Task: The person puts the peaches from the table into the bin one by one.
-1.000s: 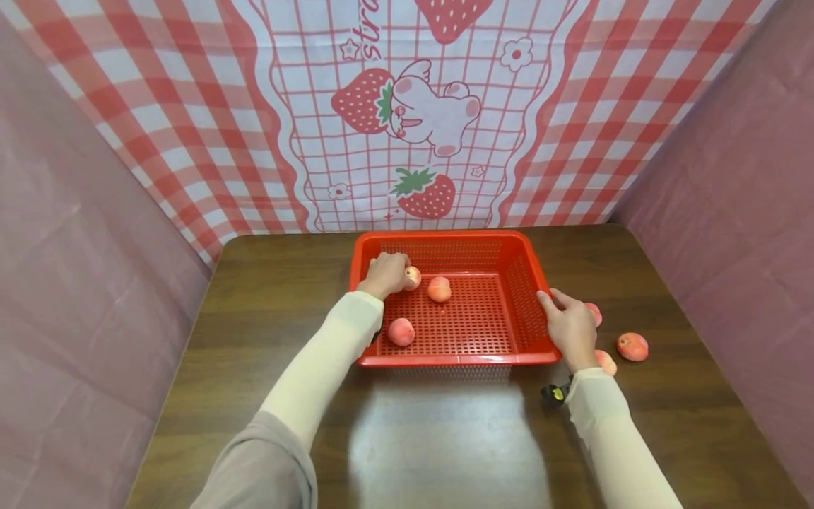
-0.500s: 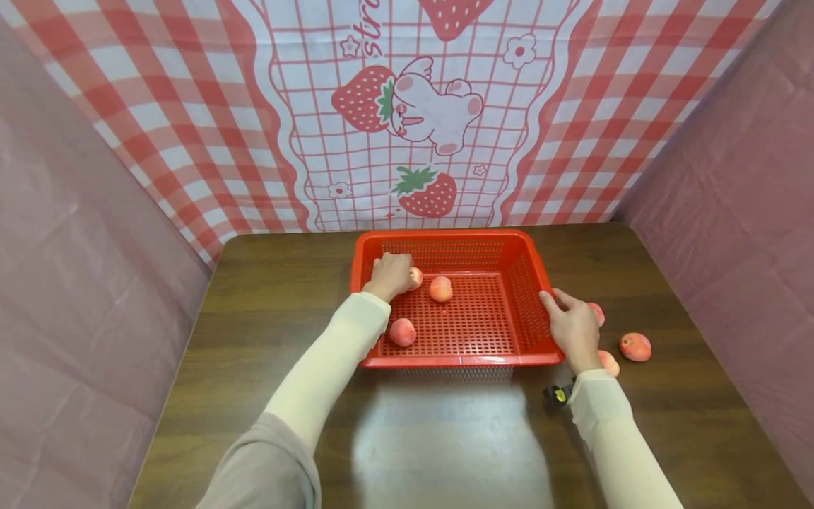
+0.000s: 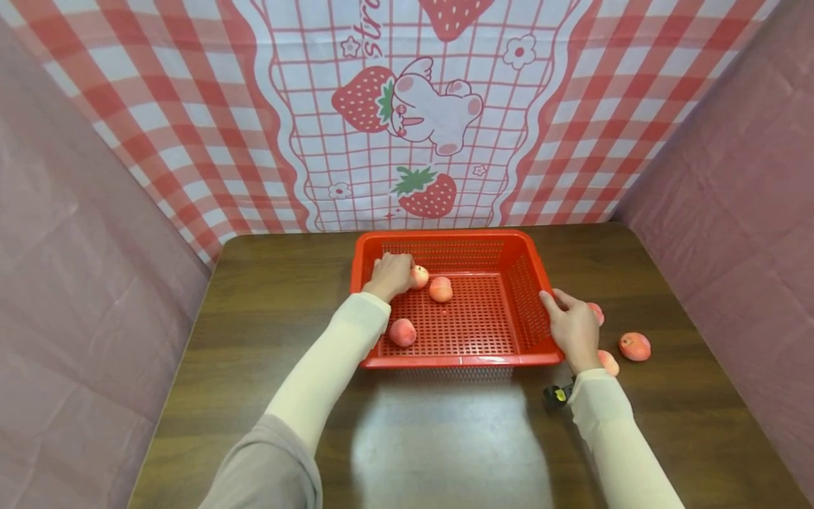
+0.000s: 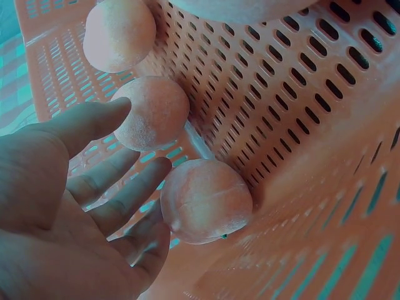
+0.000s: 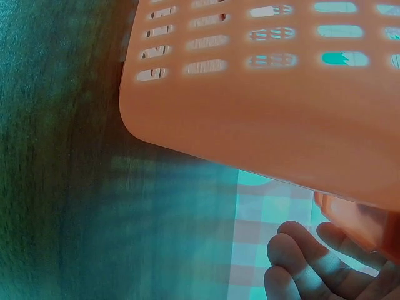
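Observation:
A red perforated plastic basket (image 3: pixel 470 360) stands at the table's back. My left hand (image 3: pixel 392 274) is inside its left end, fingers spread loosely. In the left wrist view, the thumb tip overlaps one peach (image 4: pixel 153 115), and the fingers lie close to another peach (image 4: pixel 206 201), which the hand hides in the head view. A further peach (image 3: pixel 441 289) sits to the right, and one more peach (image 3: pixel 403 332) lies nearer the front. My right hand (image 3: pixel 574 329) grips the basket's right rim, thumb over the edge and the other fingers outside.
Outside the basket, to the right, lie three peaches: one peach (image 3: pixel 634 346) in full view, another peach (image 3: pixel 608 363) by the right wrist, and a peach (image 3: pixel 596 314) partly behind the right hand. A checked strawberry cloth (image 3: pixel 426 141) hangs behind the wooden table (image 3: pixel 267 318).
The peach by my left fingertips shows more fully in the head view now, slightly further right. My left hand moved slightly right at first, then stayed. The right hand keeps its place on the rim.

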{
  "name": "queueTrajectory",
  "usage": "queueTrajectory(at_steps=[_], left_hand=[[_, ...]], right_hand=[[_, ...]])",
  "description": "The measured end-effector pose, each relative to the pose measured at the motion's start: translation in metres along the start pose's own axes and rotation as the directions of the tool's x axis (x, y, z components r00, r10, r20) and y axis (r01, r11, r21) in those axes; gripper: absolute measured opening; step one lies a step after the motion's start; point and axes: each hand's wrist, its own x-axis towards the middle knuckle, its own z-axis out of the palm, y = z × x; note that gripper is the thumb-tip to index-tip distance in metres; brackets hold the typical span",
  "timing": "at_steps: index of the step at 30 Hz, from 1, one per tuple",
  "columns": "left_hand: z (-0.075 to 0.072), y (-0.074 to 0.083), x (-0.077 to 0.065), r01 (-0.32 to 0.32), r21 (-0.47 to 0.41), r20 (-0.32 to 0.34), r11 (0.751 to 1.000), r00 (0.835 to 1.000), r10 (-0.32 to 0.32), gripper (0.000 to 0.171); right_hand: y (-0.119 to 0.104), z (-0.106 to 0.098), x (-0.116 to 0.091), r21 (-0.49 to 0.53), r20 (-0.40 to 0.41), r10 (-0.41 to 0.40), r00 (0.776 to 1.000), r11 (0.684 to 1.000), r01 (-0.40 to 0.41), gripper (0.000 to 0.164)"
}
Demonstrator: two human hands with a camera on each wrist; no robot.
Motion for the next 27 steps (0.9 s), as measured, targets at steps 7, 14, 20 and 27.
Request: queueTrajectory(at_steps=[7, 14, 20, 27], left_hand=[[0.0014, -0.0009, 0.0012, 0.001, -0.005, 0.009, 1.0, 1.0, 0.0, 0.02], [-0.0006, 0.0008, 0.0007, 0.023, -0.039, 0.027, 0.999, 0.999, -0.022, 0.02], [0.0, 0.0011, 0.0007, 0.024, -0.042, 0.022, 0.999, 0.999, -0.023, 0.019], [-0.0008, 0.0015, 0.002, 0.035, -0.062, 0.035, 0.997, 0.999, -0.033, 0.021]], right_hand=[[-0.0018, -0.0009, -0.0015, 0.001, 0.024, 0.028, 0.999, 1.0, -0.028, 0.068], [-0.0034, -0.0017, -0.0015, 0.004, 0.035, 0.041, 0.999, 0.999, -0.041, 0.069], [-0.0024, -0.0014, -0.0012, 0.01, 0.033, 0.043, 0.999, 0.999, -0.044, 0.068], [-0.0027, -0.0007, -0.001, 0.022, 0.028, 0.045, 0.999, 0.999, -0.046, 0.068]])
